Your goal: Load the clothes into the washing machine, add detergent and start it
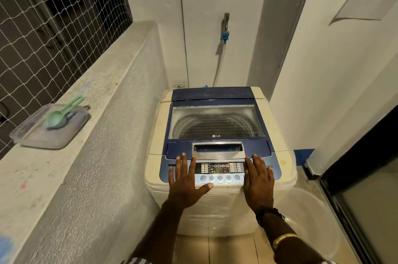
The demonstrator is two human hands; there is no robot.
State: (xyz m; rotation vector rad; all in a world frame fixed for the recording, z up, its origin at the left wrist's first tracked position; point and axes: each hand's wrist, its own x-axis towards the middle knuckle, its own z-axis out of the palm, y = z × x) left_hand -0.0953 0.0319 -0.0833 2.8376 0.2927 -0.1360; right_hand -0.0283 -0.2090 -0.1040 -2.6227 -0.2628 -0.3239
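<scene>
I am standing in front of the cream, top-loading washing machine with the dark blue lid (217, 100), and I am resting both hands flat on its front control panel (221, 170). My left hand (185, 182) is lying palm down on the left end of the panel, fingers spread and pointing toward the lid, with the thumb stretching out to the right along the panel's lower edge, just under the row of round buttons (219, 178). My right hand (258, 182) is lying palm down on the right end, its fingers closer together and reaching up to the edge of the lid. Neither hand is gripping anything. The small display and the buttons are sitting between my two hands.

The lid is lying closed, and through its clear window (216, 122) I am seeing the ribbed drum below; I cannot tell whether clothes are inside. To my left, well apart from my hands, a clear plastic rectangular container (32, 134) is sitting on the rough concrete ledge (103, 82), with a pale green plastic scoop (61, 113) lying on top of it. A clear round plastic basin (312, 216) is standing on the floor just right of the machine, near my right wrist.
</scene>
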